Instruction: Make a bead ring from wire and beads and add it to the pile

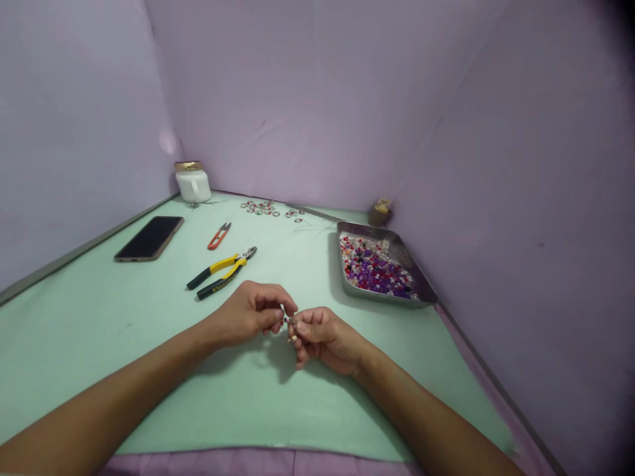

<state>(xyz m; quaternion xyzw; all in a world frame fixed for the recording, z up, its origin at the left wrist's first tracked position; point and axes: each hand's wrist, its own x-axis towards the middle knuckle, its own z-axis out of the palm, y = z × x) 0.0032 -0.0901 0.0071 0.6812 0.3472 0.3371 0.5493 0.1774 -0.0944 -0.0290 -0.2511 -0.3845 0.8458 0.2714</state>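
Over the front middle of the green table top, my left hand [260, 311] and my right hand [325, 337] meet fingertip to fingertip. Between them is a small string of beads [286, 321], with red, white and dark beads showing. Thumb and fingers of both hands pinch it, and much of it is hidden behind them. A pale cream bead [294, 338] shows by my right fingers. To the right stands a metal tray [387, 301] holding loose purple, red and clear beads [374, 268]. Pliers [225, 270] with yellow and black handles lie open beyond my left hand.
Orange thread snips [219, 236] and a phone [149, 238] lie at the left. A white jar [193, 185] with a gold lid stands in the back left corner. Several beaded rings [260, 208] lie at the back. A small brown pot [380, 213] stands behind the tray.
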